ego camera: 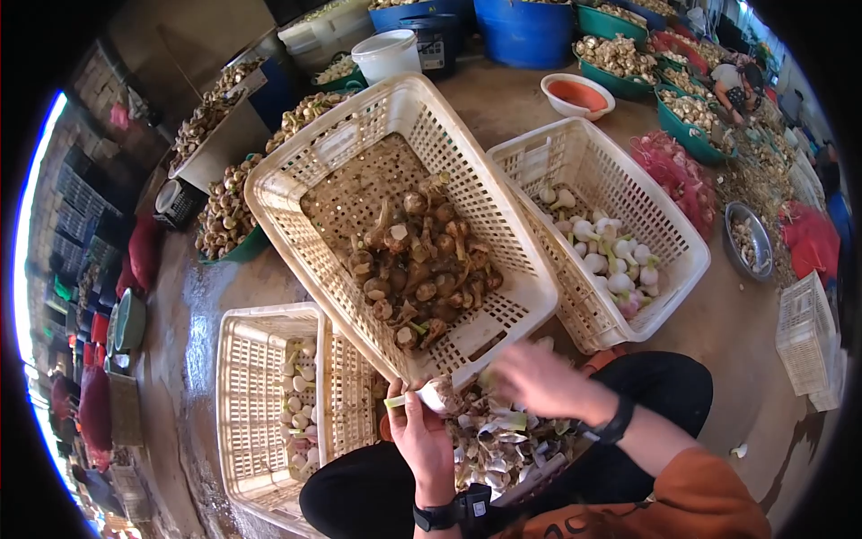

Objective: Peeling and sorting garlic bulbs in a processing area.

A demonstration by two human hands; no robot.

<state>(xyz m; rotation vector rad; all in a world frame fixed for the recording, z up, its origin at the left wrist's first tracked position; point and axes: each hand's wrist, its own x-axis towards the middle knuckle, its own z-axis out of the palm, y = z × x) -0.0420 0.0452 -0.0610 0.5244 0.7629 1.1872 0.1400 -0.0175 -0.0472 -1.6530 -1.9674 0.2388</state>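
Note:
My left hand holds a garlic bulb by its pale green stem, low in front of me. My right hand, blurred, is just right of the bulb; whether it holds anything cannot be told. Beyond both hands, a tilted white plastic crate holds brown, dirty garlic bulbs. A second crate at its right holds white peeled garlic bulbs. The crate at lower left holds more pale bulbs. Below my hands lie loose garlic skins.
Green tubs of garlic, a white bowl with an orange inside, a red mesh sack and a metal basin stand around. A person bends down at the upper right. Blue tubs stand at the back.

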